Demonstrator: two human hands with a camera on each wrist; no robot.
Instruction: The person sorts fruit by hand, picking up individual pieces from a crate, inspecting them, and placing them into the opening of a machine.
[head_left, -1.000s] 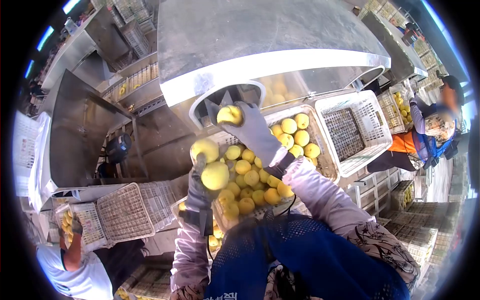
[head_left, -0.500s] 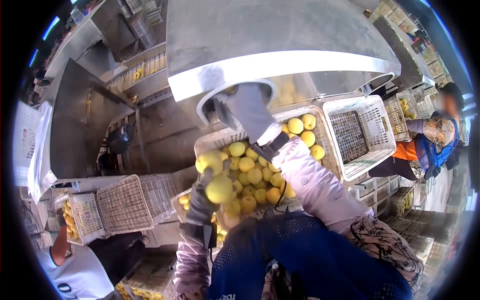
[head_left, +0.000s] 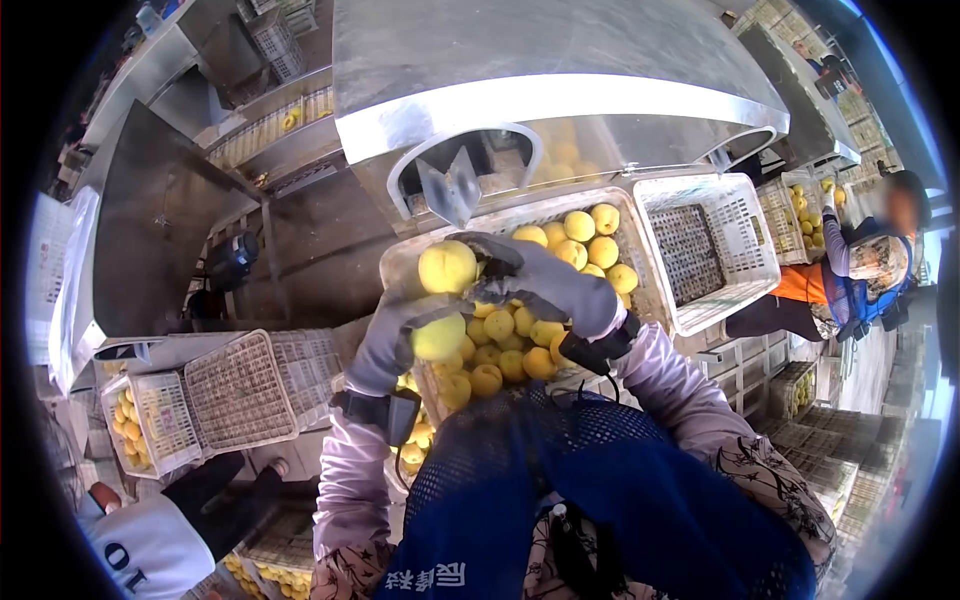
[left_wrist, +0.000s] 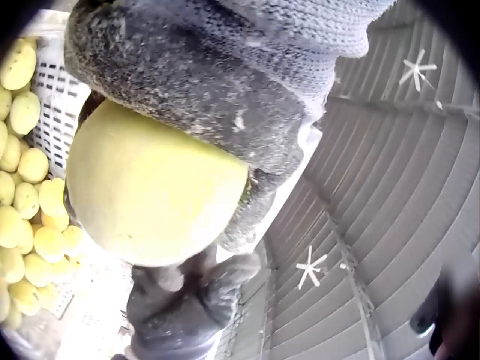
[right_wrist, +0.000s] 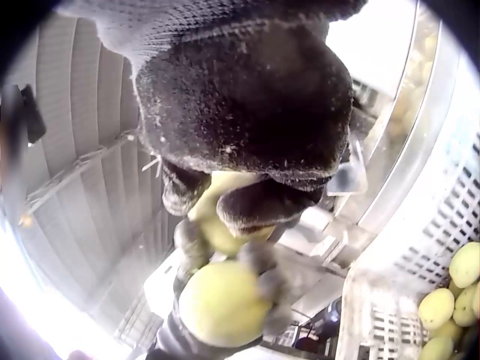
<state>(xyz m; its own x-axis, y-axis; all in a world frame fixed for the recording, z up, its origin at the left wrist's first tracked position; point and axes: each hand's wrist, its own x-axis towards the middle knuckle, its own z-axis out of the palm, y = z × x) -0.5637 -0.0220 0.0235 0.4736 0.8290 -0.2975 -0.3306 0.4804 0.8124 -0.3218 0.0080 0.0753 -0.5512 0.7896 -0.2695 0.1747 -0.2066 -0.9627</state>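
Both hands wear grey gloves with dark palms and meet above a white crate (head_left: 398,250) of yellow peaches (head_left: 505,345). My left hand (head_left: 378,335) grips a yellow-green peach (head_left: 438,338), which looks large in the left wrist view (left_wrist: 157,187). Just above it in the head view, another yellow peach (head_left: 447,267) sits between the two hands. Curled fingers of my right hand (head_left: 545,278) hold that upper peach. In the right wrist view, left-hand fingertips (right_wrist: 191,240) reach up beside it, and its far side is hidden by the right glove.
A metal machine (head_left: 540,50) stands ahead, with a rounded chute opening (head_left: 500,160) and a metal flap (head_left: 452,188). A white crate (head_left: 740,235) with its grid floor showing stands at right. People work at both sides, and more crates (head_left: 245,390) stand at left.
My right hand reached into the chute opening, then came back toward me to the left hand. It now holds the upper peach beside the left hand, which held two peaches before.
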